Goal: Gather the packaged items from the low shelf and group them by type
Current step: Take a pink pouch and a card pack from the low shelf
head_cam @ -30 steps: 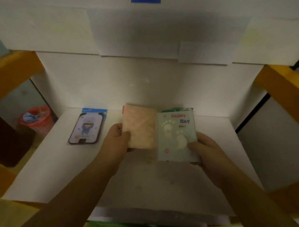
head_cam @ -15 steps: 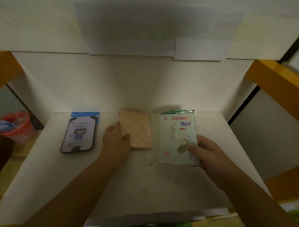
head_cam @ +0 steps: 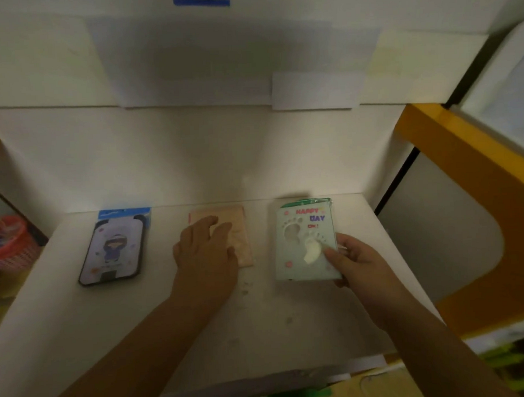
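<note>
Three flat packages lie in a row on the white low shelf (head_cam: pixel 80 326). At the left is a phone-case pack (head_cam: pixel 113 250) with a blue header and a cartoon figure. In the middle lies a peach-coloured packet (head_cam: pixel 241 238); my left hand (head_cam: pixel 206 254) rests flat on its left part, fingers spread, covering much of it. At the right is a pale green pack (head_cam: pixel 302 244) printed "HAPPY DAY" with footprints. My right hand (head_cam: pixel 359 263) pinches its lower right corner, thumb on top.
A white back wall closes the shelf, and an upper board overhangs it. An orange frame post (head_cam: pixel 464 189) stands at the right. A red basket (head_cam: pixel 7 242) sits on the floor at the left, beyond the shelf edge.
Both packets went from held up in front of me down onto the shelf, spread apart. My left hand now lies flat on the peach packet instead of gripping its edge.
</note>
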A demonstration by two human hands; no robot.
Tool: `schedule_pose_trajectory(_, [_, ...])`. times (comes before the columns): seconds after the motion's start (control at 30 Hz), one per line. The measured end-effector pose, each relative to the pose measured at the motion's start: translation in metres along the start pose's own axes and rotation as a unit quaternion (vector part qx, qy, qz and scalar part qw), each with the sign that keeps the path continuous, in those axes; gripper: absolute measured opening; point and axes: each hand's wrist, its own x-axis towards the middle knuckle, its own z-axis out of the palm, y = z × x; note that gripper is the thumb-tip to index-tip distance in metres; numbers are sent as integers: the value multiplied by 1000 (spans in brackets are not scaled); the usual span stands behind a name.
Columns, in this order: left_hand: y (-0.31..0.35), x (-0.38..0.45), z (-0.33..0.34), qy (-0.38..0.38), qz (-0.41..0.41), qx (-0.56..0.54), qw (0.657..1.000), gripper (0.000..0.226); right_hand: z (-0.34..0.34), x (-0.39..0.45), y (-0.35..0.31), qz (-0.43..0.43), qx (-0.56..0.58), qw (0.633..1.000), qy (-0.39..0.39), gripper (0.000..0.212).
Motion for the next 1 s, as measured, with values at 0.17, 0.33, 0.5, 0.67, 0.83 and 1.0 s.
schedule_pose_trajectory(0.17, [30,0,1,26,88,-4,996,44,-19,14,4,-5,2,999,43,21])
schedule_pose_trajectory(0.33, [53,-2,-1,32,129,-18,991,38,-43,37,12,10,3,996,89,19])
schedule_pose_trajectory(0.5, [68,-3,-2,17,142,-22,989,34,-65,60,16,-4,-114,984,139,21])
schedule_pose_trajectory(0.67, [79,-3,-4,7,150,-18,988,37,-73,74,17,22,-252,951,176,45])
schedule_pose_trajectory(0.83, [84,-5,-8,17,145,-26,989,36,-69,69,16,28,-390,903,177,50])
schedule_pose_trajectory(1.0, [82,-5,-15,2,146,-51,988,36,-57,35,-2,-81,-380,894,223,53])
